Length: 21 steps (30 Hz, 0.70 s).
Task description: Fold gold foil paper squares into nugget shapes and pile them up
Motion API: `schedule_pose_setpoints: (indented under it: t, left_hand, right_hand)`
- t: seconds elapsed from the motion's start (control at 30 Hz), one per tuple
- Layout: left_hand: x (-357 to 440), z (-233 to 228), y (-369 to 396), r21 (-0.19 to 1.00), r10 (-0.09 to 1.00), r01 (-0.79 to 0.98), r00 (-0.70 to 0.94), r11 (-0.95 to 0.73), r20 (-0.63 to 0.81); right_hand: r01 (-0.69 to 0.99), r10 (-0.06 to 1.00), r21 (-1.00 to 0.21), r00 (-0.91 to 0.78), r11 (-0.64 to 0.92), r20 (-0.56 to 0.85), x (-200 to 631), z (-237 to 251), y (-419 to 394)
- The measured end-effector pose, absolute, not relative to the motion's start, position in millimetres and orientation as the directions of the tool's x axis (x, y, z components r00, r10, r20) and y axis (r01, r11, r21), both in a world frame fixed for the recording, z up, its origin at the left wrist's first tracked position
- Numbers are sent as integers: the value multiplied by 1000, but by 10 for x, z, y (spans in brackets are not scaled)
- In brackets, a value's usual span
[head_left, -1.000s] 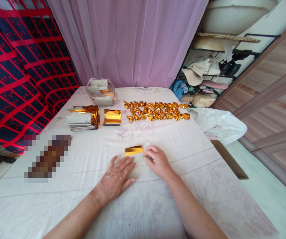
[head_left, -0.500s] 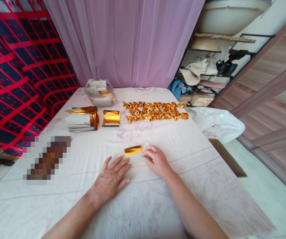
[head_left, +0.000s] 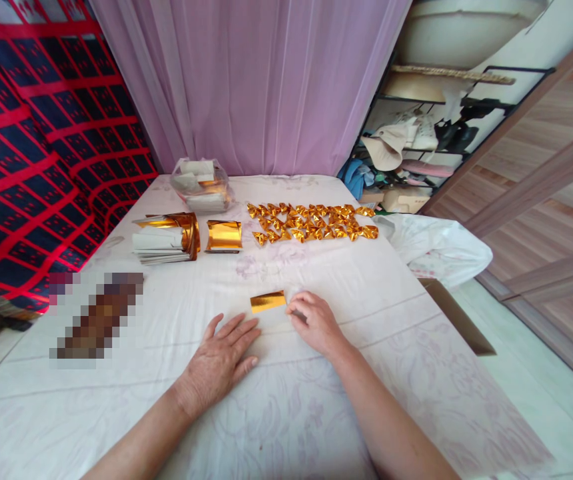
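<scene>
A small rectangle of shiny gold foil paper [head_left: 267,301] lies in the middle of the table, its lower part pale or hidden against the cloth. My left hand [head_left: 222,353] rests flat on the tablecloth just below and left of it, fingers spread, holding nothing. At the paper's right edge, my right hand [head_left: 315,323] has thumb and fingers pinched together on its corner. Farther back, several twisted gold foil pieces [head_left: 311,222] sit in rows. A short stack of gold foil sheets [head_left: 224,235] is left of them, beside a thicker fanned stack [head_left: 166,239].
A clear plastic bag [head_left: 201,185] of more foil paper stands at the back left. A blurred-out patch [head_left: 99,317] covers something on the left side. A white plastic bag [head_left: 441,247] hangs by the right edge, near a shelf rack [head_left: 416,103]. Behind is a purple curtain [head_left: 256,87].
</scene>
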State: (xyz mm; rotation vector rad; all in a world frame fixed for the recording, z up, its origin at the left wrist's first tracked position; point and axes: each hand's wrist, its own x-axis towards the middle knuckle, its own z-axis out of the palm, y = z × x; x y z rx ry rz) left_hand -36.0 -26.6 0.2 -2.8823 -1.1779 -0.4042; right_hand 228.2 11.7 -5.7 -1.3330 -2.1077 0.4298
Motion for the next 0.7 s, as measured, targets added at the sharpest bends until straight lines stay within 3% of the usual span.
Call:
schedule_pose_setpoints:
  t: [0.17, 0.37, 0.7]
  left_hand:
    - [-316, 4, -285, 89, 705, 709, 664, -699, 250]
    - [-281, 20, -300, 79, 705, 716, 651, -693, 280]
    - [-280, 13, -306, 77, 709, 719, 654, -691, 264]
  right_hand:
    - [736, 909, -540, -278, 409, 310, 2202, 11, 64]
    - [863, 923, -420, -126, 283, 363, 1920, 42, -69]
    - [872, 948, -426, -117, 240, 296, 1825, 56, -99]
